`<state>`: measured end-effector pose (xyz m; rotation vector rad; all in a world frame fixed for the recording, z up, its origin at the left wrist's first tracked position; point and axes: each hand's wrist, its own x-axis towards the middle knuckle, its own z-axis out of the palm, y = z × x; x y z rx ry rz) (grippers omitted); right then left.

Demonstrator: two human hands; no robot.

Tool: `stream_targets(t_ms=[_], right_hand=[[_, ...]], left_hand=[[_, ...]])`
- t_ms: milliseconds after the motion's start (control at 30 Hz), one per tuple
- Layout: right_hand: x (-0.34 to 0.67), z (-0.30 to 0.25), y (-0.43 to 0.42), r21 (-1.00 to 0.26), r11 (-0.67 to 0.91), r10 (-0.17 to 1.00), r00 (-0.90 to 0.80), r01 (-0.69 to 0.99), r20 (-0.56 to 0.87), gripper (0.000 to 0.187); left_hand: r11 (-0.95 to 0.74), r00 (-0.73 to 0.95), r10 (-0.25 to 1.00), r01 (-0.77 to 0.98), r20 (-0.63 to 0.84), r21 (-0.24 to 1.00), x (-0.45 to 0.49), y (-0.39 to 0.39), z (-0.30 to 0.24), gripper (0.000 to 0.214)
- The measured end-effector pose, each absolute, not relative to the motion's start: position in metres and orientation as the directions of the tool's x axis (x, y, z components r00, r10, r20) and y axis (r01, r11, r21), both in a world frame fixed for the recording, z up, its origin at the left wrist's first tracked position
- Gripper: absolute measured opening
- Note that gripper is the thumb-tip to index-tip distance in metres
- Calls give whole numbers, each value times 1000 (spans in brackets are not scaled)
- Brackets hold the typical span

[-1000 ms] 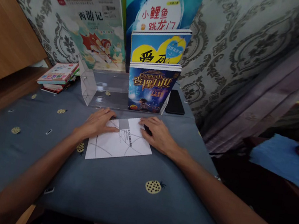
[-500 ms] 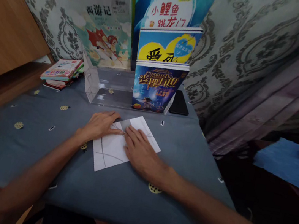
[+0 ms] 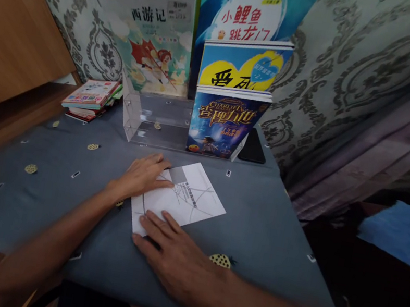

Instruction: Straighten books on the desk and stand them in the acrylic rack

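Observation:
A white sheet of paper (image 3: 197, 199) with grey lines and dark print lies at an angle on the cloth-covered table. My left hand (image 3: 147, 175) rests on its upper left edge, thumb stretched over the paper and fingers extended. Across the lower left part of the sheet lies my right hand (image 3: 167, 253), palm down with the fingers spread. Its fingertips touch the paper near the bottom corner. Part of the sheet's left side is hidden under both hands.
Beyond the paper stands a clear acrylic stand (image 3: 153, 134) with several upright books, a dark blue one (image 3: 221, 124) in front. A black phone-like slab (image 3: 254, 146) lies to its right. Stacked books (image 3: 92, 96) sit at the left. The table edge (image 3: 304, 240) slopes down on the right.
My right hand has slid from the upper middle of the paper toward its lower left corner, uncovering printed text. My left hand stays at the upper left edge. The view has shifted slightly.

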<state>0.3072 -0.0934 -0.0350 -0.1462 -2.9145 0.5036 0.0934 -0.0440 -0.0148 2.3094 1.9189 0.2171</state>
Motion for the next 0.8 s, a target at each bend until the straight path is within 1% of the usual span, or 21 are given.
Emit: stream_targets(t_ms=[67,167,267,400,467,567,633,700,800], right_hand=[[307,-30,-92,-339,941,91,-980,26,178,42],[308,-26,-87,-332,943,78,-975,4,209,37],[308,-23,-84,-326,945,45,-975,-29,218,34],[307,-21,-83,-343,938,17,-976,-59,216,32],[307,-20,-82,-363,929,12,-973,-73,228,32],[308,-21,-80,-390,915,-10,-970,-107,244,31],[308,-23,-78,-419,900,-7,-964,-122,267,31],[308,-26,-77,-449,885,24,-949,-127,315,31],[308,-31,-73,-464,880,101,-916,-99,388,31]], left_hand=[[-186,185,982,963,23,195,95,-45,-14,42],[-157,160,987,968,3,194,96,-44,-10,41],[-138,151,988,958,-31,250,93,-43,-6,42],[-132,180,979,917,-96,376,86,-38,-6,34],[-164,231,970,859,-81,485,84,-37,-5,32],[-215,319,948,686,-21,695,84,-39,4,34],[-230,355,935,561,20,796,86,-43,16,32],[-242,359,931,469,67,850,89,-51,31,30],[-282,345,928,398,142,873,90,-63,50,28]])
